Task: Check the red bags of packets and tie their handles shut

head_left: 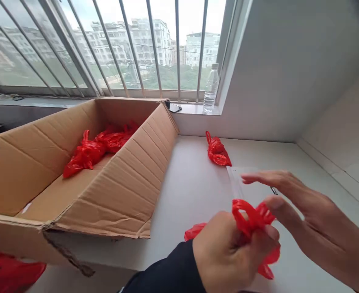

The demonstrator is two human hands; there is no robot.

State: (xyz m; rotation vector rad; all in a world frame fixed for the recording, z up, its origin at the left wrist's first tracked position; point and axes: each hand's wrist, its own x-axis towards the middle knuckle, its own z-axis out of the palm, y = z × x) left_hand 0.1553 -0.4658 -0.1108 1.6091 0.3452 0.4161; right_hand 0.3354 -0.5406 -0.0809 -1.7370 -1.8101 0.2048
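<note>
**Mia:** While the left hand (228, 254) squeezes that red plastic bag (252, 221), where is the bag, really?

**Ben:** It is bunched up in the fist, low over the white surface (191, 183). The left fingers are closed tight on it. A loop of the bag sticks out on top, and a bit hangs out below.

**Mia:** And the right hand (307, 215)?

**Ben:** Its fingers are spread and flat. Only the thumb touches the red loop. It holds nothing.

**Mia:** How do you do this bit well?

**Ben:** I think you keep the fist snug so the bundle does not puff open. Then pinch the loop close to the fist, not at its far end. Thin plastic slips and stretches, so pull slow.

**Mia:** What else is near?

**Ben:** A clear flat bag (243, 179) lies on the surface just behind the hands. Another red bundle (217, 150) sits farther back. The big cardboard box (121, 187) on the left has more red bags (100, 146) inside. A water bottle (211, 87) stands on the window sill.
</note>
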